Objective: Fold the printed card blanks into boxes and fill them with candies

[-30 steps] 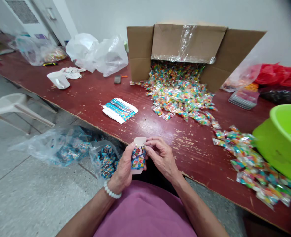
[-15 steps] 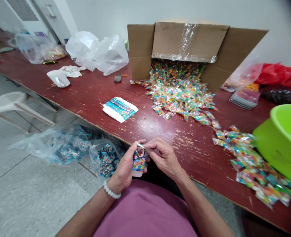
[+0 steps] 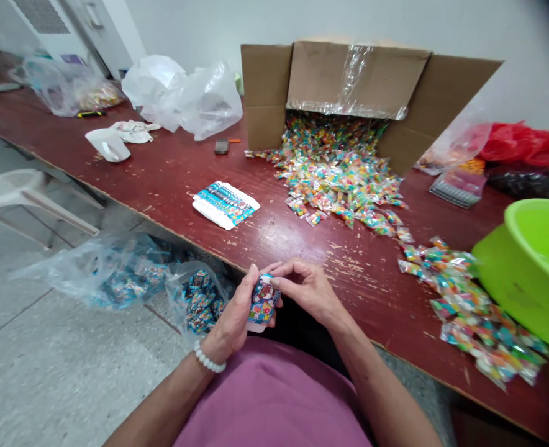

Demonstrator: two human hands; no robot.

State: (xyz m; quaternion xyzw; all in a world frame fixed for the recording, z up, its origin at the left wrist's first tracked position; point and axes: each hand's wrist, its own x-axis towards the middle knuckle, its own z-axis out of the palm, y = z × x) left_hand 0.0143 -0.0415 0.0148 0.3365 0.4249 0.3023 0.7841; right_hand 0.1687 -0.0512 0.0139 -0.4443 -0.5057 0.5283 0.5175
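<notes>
My left hand [image 3: 237, 310], with a bead bracelet at its wrist, is wrapped round a small blue printed box [image 3: 261, 302] in front of my body. My right hand [image 3: 305, 287] pinches the top end of the same box. A pale flap shows at the box's lower end. On the red table [image 3: 176, 192] beyond my hands lie flat blue printed cartons [image 3: 226, 205]. Small candy packets [image 3: 340, 180] spill from a cardboard box [image 3: 358, 77] lying open towards me, and more packets [image 3: 479, 310] lie to the right.
A green basin [image 3: 526, 273] stands at the right edge. White plastic bags [image 3: 209, 102] and a white scoop [image 3: 108, 146] are on the table at the left. Bags of blue packets [image 3: 202, 301] stand below the table edge, near a white stool [image 3: 18, 192].
My right fingers have moved over the box's top end, where a raised flap stood before and now lies lower. The view has shifted slightly.
</notes>
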